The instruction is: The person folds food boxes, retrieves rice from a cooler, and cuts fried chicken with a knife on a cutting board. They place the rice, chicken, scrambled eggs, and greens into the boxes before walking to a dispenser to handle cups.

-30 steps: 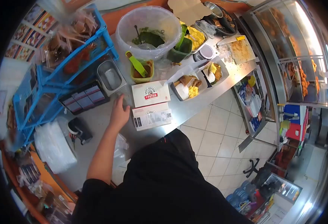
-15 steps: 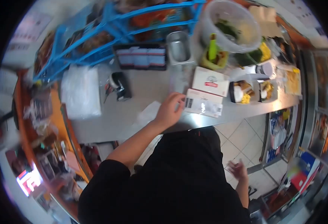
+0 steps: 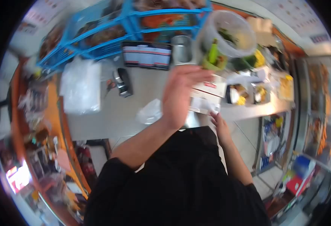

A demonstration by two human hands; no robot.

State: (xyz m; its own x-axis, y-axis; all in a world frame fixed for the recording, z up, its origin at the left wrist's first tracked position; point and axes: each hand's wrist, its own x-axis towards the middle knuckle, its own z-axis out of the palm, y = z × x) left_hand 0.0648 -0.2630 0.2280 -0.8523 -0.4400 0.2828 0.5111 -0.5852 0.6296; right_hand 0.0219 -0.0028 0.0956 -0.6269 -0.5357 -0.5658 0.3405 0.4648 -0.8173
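My left hand (image 3: 177, 97) is raised over the counter, its fingers stretched out to the right above two white printed cartons. It hides the left side of the cartons and holds nothing that I can see. The far carton (image 3: 219, 86) carries a red label. The near carton (image 3: 203, 102) lies against it, by the counter's front edge. My right hand (image 3: 222, 129) is at the near carton's front right corner, its fingers pointing up and slightly apart. Whether the fingertips press on the carton cannot be made out.
A crumpled plastic bag (image 3: 149, 112), a black stapler-like device (image 3: 123, 83) and stacked clear bags (image 3: 81, 88) lie to the left. Blue crates (image 3: 165, 12), a metal tray (image 3: 182, 49) and a clear tub (image 3: 244, 49) stand behind. Food boxes (image 3: 236, 94) stand right.
My left hand has risen off the near carton's left edge and stretched out its fingers. My right hand has come up from beside my body to the near carton's corner.
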